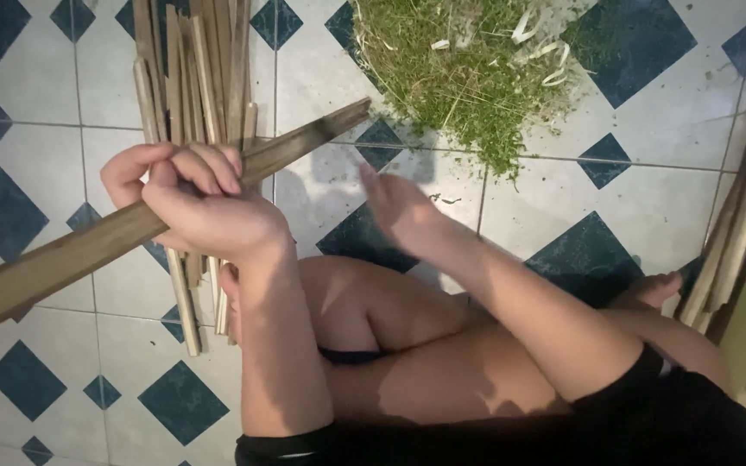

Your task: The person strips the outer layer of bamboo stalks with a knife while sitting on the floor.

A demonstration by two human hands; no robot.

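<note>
Left hand [196, 203] grips bamboo strip [88, 246]; right hand [403, 211] spread, empty, blurred.

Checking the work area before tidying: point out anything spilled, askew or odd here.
A heap of green shavings with pale curls lies loose on the tiled floor. The left hand grips a long strip lying slantwise across the bundle of strips. Nothing looks broken.

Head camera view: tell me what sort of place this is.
Probably a tiled floor in a home, used as a craft spot. The left hand grips a long bamboo strip, more split strips lie bundled, and a heap of green shavings sits nearby.
</note>
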